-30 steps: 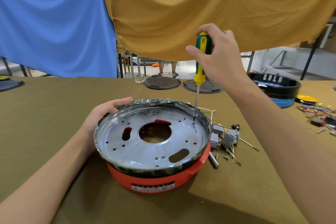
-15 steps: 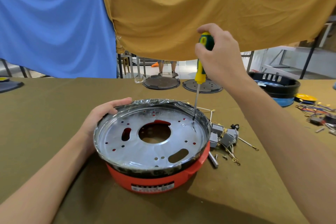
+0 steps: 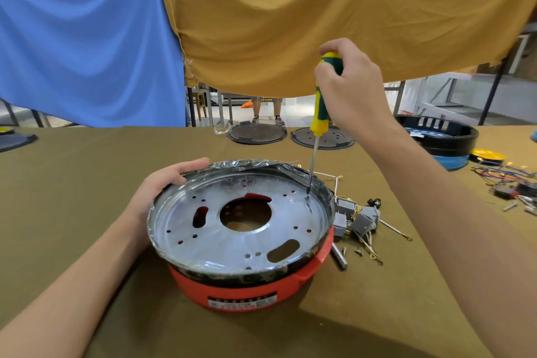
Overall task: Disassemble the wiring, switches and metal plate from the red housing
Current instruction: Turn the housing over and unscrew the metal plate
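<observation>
Red housing (image 3: 241, 289) sits near the middle of the olive-covered table (image 3: 72, 183), with the round metal plate (image 3: 232, 229) lying inside its black rim. From our one head view, little differs from half a second ago: the housing, plate and loose parts lie where they were, and our right hand (image 3: 351, 90) has turned slightly on the handle, so more of the green and yellow grip shows above the fingers.

Our right hand is wrapped around the one screwdriver (image 3: 319, 107), held nearly upright, its tip touching the plate at the far right edge. Our left hand (image 3: 162, 186) cups the far left rim of the housing, fingers curled over the edge.

We count one large central hole in the plate, two elongated slots and many small holes. Just right of the housing lie grey switches (image 3: 360, 218), about four, tangled with thin wires; a few loose screws (image 3: 351, 251) rest near them. At the far edge sit two dark round discs (image 3: 257, 133). Farther right we see one black housing (image 3: 444, 136) and a bundle of coloured wires (image 3: 505, 174). Two cloths hang beyond the table, one blue (image 3: 81, 37), one mustard (image 3: 290, 8).
</observation>
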`<state>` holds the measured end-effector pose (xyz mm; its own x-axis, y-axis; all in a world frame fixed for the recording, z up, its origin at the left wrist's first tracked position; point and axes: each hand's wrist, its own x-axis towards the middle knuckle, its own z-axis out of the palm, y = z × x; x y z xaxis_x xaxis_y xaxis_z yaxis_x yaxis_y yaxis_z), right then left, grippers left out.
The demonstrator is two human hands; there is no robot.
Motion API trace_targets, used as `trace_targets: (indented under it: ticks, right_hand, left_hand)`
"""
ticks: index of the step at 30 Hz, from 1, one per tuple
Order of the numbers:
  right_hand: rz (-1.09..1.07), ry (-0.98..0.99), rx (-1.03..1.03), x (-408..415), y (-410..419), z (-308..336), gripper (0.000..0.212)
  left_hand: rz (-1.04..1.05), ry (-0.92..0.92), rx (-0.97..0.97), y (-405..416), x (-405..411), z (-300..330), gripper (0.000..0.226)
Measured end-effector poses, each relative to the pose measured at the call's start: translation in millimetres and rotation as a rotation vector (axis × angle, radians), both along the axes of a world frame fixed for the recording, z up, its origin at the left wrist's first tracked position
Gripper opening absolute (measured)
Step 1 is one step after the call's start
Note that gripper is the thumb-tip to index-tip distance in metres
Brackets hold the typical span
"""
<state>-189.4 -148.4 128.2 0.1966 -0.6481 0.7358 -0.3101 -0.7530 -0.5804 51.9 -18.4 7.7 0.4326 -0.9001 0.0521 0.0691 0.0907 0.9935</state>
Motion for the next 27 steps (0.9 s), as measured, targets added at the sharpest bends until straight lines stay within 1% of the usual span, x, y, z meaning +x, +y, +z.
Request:
trace_targets:
  ticks: [2,5,7,10,11,13,16,18,21,23,25,27]
  right_hand:
    - [0.021,0.03,-0.003,0.9,1.6,-1.4,0.026]
    - [0.018,0.069,-0.045,0.6,0.7,-2.5,0.029]
    - [-0.006,0.066,-0.061,-0.2,-0.4,-1.1,0.027]
    - [0.003,0.021,-0.012,-0.6,-3.3,0.7,0.031]
    - [0.016,0.011,0.002,-0.6,-2.9,0.7,0.03]
    - [0.042,0.029,0.005,0.1,-1.5,-0.7,0.024]
    - [0.018,0.084,-0.044,0.3,-1.5,-2.2,0.029]
    - [0.004,0.071,-0.054,0.2,-1.4,-1.0,0.028]
    - [0.053,0.037,0.019,-0.9,-3.3,1.2,0.032]
    - [0.074,0.045,0.035,-1.0,-1.5,1.2,0.027]
    - [0.073,0.061,0.021,-1.0,0.3,-0.1,0.023]
    - [0.039,0.075,-0.023,-1.9,-0.1,-0.4,0.028]
  left_hand:
    - [-0.006,0.003,-0.006,-0.2,0.7,-0.5,0.047]
    - [-0.01,-0.005,-0.004,-0.4,0.2,0.0,0.048]
    - [-0.012,-0.003,-0.006,0.3,0.0,0.4,0.047]
    - [-0.015,0.005,-0.009,1.2,-1.0,0.7,0.047]
    - [-0.014,0.003,-0.009,1.1,-1.5,0.9,0.047]
    - [-0.008,-0.002,-0.009,0.9,-2.1,1.9,0.047]
    - [-0.006,-0.002,-0.004,0.5,-3.7,2.9,0.047]
    - [-0.004,-0.002,-0.005,0.6,-4.1,3.2,0.047]
    - [-0.004,0.006,-0.004,0.3,-4.6,3.6,0.046]
    - [-0.009,0.015,-0.005,0.1,-4.6,3.7,0.046]
    - [-0.008,0.016,-0.004,-0.2,-4.5,3.9,0.047]
    - [-0.003,0.019,-0.003,-1.2,-4.5,3.9,0.047]
